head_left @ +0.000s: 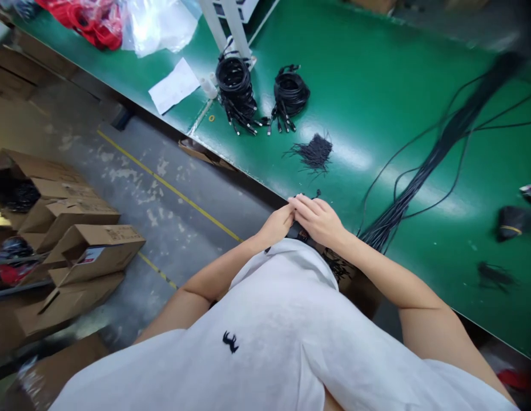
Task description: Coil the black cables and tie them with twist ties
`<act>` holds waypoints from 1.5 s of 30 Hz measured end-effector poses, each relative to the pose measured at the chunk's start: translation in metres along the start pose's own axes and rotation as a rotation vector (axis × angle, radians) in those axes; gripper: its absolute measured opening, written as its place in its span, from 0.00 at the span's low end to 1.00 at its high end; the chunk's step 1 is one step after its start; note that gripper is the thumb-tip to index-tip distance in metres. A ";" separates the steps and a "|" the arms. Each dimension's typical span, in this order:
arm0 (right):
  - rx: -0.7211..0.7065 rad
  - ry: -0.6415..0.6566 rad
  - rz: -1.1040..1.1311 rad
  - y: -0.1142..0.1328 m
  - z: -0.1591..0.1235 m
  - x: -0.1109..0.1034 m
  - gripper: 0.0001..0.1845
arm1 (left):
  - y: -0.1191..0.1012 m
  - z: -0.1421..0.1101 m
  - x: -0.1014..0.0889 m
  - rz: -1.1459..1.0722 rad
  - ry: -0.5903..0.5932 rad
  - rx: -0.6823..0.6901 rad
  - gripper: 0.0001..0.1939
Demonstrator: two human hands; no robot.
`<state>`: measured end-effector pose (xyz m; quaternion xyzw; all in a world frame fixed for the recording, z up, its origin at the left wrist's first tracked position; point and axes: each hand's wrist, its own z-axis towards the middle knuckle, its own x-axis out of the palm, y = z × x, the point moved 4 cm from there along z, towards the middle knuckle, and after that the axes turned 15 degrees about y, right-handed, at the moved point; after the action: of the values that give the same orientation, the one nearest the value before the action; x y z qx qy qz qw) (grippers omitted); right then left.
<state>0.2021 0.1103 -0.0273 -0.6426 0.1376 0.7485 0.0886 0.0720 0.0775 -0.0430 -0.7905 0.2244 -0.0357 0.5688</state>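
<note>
Both hands meet at the near edge of the green table (377, 80), just above my white shirt. My left hand (277, 224) and my right hand (317, 220) are closed together around a small black bundle of cable (298, 231), mostly hidden under the fingers. A long bunch of black cables (423, 165) runs from beside my right wrist toward the far right. A small pile of black twist ties (313, 153) lies a little beyond my hands.
Two coiled black cable bundles (236, 85) (290, 94) lie farther back by a white post (225, 25). A white paper sheet (175, 85), clear plastic and red cables sit at the far left. Cardboard boxes (83, 251) stand on the floor to the left.
</note>
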 end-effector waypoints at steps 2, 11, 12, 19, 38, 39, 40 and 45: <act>-0.060 0.094 -0.081 0.000 0.005 -0.001 0.19 | 0.004 -0.001 -0.002 -0.089 0.037 -0.080 0.30; -0.170 0.171 -0.381 0.009 0.008 0.001 0.22 | 0.018 0.002 -0.002 -0.415 0.103 -0.209 0.39; -0.163 0.202 -0.390 0.009 0.008 0.001 0.21 | 0.019 0.004 -0.001 -0.417 0.110 -0.206 0.38; -0.209 0.314 -0.337 0.005 0.007 -0.003 0.18 | 0.020 0.013 0.002 -0.357 0.140 -0.235 0.36; 0.355 0.535 0.145 -0.069 0.042 0.013 0.12 | 0.026 0.064 -0.031 -0.159 0.071 0.033 0.27; 0.337 0.544 0.142 -0.068 0.040 0.015 0.12 | 0.025 0.064 -0.036 0.068 0.059 0.047 0.26; 0.320 0.557 0.137 -0.066 0.038 0.018 0.13 | 0.023 0.064 -0.040 0.299 0.026 0.059 0.25; 0.263 0.612 0.101 -0.059 0.030 0.034 0.12 | 0.009 0.070 -0.029 1.032 -0.081 0.104 0.17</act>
<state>0.1866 0.1738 -0.0619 -0.8129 0.2849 0.5002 0.0882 0.0648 0.1490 -0.0695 -0.5485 0.5607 0.2688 0.5590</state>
